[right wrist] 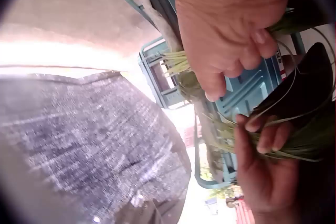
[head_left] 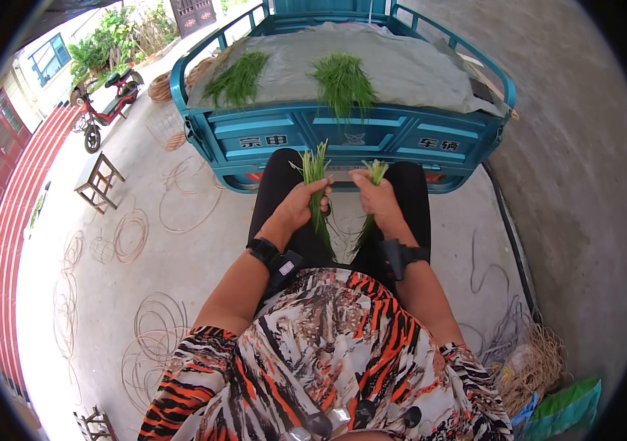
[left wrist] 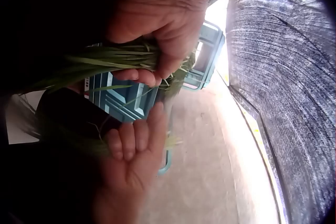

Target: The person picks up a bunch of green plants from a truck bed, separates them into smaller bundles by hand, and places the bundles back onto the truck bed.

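Over the lap, my left hand point(head_left: 300, 203) grips a bunch of garlic chives point(head_left: 315, 170), with pale cut ends up and long green leaves hanging between the knees. A thinner bunch of garlic chives point(head_left: 376, 173) is in my right hand point(head_left: 379, 202), its fingers curled round the stalks just below the pale ends. The two hands are held apart at about the same height. In the right wrist view, a few loose leaves point(right wrist: 286, 90) arc down from the right hand's side toward the left hand's bunch.
Ahead stands a blue cargo tricycle bed point(head_left: 357, 143) covered with a grey sheet point(head_left: 416, 73). On it lie a left pile point(head_left: 243, 77) and a middle pile point(head_left: 344, 82) of chives. A wooden stool point(head_left: 100, 180), wire coils point(head_left: 131, 237) and tangled straw-coloured strands point(head_left: 537, 364) are on the floor.
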A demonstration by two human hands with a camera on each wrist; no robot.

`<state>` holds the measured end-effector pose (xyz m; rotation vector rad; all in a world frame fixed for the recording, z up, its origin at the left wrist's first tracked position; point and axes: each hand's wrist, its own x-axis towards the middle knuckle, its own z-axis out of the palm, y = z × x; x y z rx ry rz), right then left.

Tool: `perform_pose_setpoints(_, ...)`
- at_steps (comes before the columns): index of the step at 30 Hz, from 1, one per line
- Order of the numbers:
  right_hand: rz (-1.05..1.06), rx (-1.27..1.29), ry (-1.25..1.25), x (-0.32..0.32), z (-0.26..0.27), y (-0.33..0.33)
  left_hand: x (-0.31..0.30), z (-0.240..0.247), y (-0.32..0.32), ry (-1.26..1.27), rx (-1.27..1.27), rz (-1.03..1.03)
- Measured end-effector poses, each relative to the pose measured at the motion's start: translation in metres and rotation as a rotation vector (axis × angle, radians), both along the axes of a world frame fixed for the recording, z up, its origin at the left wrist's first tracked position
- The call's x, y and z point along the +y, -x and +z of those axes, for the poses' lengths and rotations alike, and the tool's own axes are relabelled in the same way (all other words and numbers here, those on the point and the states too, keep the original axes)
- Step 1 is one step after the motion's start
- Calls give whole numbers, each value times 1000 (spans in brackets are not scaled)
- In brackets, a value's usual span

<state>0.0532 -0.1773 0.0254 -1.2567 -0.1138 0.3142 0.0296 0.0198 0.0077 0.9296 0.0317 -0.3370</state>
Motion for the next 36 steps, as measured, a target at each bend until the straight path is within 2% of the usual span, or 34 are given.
perform_pose_setpoints(2, 65, -5, 30, 11, -3, 3, -2, 0, 0, -3, 9, -25)
perform_pose_setpoints(5, 23, -72, 109, 23, -6, 5, -4, -1, -1, -26, -2, -57)
perform_pose_setpoints(11, 21, -114, 95, 30, -13, 2, -7, -9, -5, -24, 17, -73)
perform_pose_setpoints(14, -78, -82, 114, 26, -12, 3, -8, -4, -3, -30, 14, -77)
perform_pose_setpoints(17, -145, 25, -145, 18, -11, -2, -6, -5, -3, -23, 3, -86)
perform_pose_setpoints(21, -22, 98, -203, 16, -8, -1, -8, -6, -4, -38, 21, -90)
perform_pose_setpoints(24, 92, 63, -137, 20, -8, 3, -9, -3, -2, -62, 19, -89)
perform_pose_setpoints(27, 73, 32, -183, 16, -11, -1, -8, -3, -1, -63, 19, -88)
perform_pose_setpoints(34, -270, -149, -330, -7, -29, -27, 1, -1, 2, -27, 17, -25)
perform_pose_setpoints(36, -303, -103, -511, -10, -20, -24, 4, -3, 1, -32, 29, 20)
